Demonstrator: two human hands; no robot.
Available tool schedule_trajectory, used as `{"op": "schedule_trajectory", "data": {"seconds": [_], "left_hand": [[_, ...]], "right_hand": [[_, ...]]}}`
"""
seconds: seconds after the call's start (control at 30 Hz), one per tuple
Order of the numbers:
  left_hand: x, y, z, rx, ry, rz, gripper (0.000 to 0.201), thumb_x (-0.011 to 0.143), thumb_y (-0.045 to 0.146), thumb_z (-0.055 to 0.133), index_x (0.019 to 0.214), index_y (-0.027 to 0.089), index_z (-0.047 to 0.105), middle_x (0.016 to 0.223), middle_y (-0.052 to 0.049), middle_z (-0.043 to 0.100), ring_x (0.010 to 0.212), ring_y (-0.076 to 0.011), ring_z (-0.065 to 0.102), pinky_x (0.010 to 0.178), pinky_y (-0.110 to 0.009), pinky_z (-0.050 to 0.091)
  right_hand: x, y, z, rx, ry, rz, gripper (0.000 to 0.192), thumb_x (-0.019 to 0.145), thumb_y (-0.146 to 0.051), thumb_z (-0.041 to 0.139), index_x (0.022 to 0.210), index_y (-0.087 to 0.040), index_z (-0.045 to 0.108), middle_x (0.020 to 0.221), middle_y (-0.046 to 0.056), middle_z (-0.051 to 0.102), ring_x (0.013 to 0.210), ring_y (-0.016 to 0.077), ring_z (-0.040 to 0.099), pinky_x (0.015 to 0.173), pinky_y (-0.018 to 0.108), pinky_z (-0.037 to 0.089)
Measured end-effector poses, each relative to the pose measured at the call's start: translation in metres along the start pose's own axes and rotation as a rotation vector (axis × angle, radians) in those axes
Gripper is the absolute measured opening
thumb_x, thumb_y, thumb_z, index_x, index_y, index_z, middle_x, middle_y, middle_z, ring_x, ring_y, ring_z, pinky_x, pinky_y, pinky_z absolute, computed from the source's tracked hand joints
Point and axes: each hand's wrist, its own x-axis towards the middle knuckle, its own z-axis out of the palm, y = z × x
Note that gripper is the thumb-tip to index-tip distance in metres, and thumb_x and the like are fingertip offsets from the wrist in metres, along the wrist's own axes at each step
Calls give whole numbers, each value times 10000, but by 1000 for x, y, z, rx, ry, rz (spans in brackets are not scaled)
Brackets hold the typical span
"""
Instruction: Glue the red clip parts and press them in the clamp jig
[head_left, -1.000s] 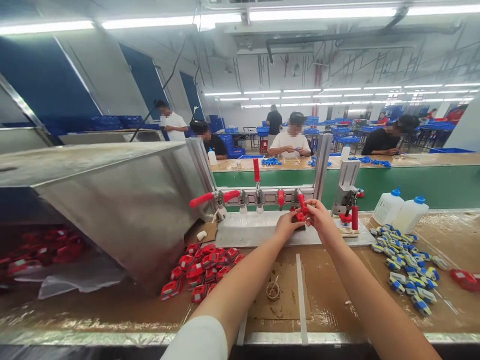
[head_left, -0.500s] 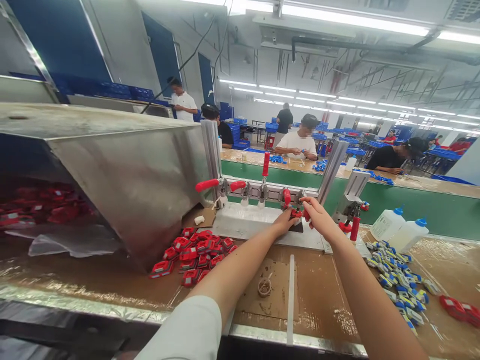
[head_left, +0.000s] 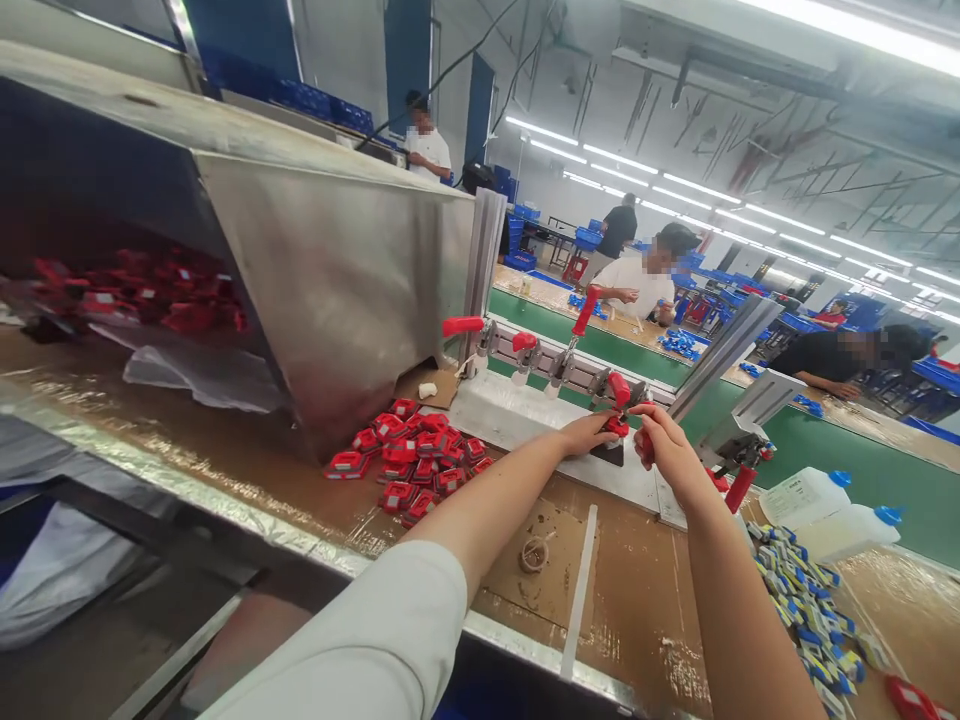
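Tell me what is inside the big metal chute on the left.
Inside the metal chute lies a heap of red parts on a clear plastic sheet. The chute's steel wall hides how far the heap runs to the right, and its dark back is unreadable.

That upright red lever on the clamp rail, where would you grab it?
Probably by the red sleeve of the upright clamp lever, from the near side: it stands clear above the clamp rail, leaning slightly right, with open space around it for fingers to wrap.
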Motion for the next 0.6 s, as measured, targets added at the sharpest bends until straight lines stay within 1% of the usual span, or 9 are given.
{"op": "schedule_trajectory", "data": {"seconds": [0.1,0.23,0.4,0.6], "left_hand": [[0,-1,1,12,2,-3,550,980,393,578,1474,176,469,1465,-127,595,1345,-270,562,1145,-383,412],[-1,-2,1,43,-13,-8,523,984,416,576,1439,171,496,1405,-128,634,1277,-277,608,1094,-381,451],[0,-2,1,79,-14,-11,555,993,423,571,1460,144,461,1466,-161,589,1334,-289,571,1130,-385,423],[1,-1,2,56,-3,5,575,991,422,584,1470,128,464,1479,-169,580,1370,-300,542,1158,-380,391]], "right_hand": [[-2,1,3,0,15,-9,314,900,-458,541,1121,-241,596,608,-68,450,501,134,437,409,225,357],[-4,5,5,18,26,-20,299,898,-461,558,1095,-238,590,597,-71,447,502,133,431,420,231,376],[-3,16,6,20,30,-44,284,914,-461,550,1095,-244,572,587,-77,452,502,136,433,433,233,378],[-4,27,9,-68,50,-140,237,962,-443,503,1105,-257,537,600,-78,464,502,139,427,463,246,392]]}}
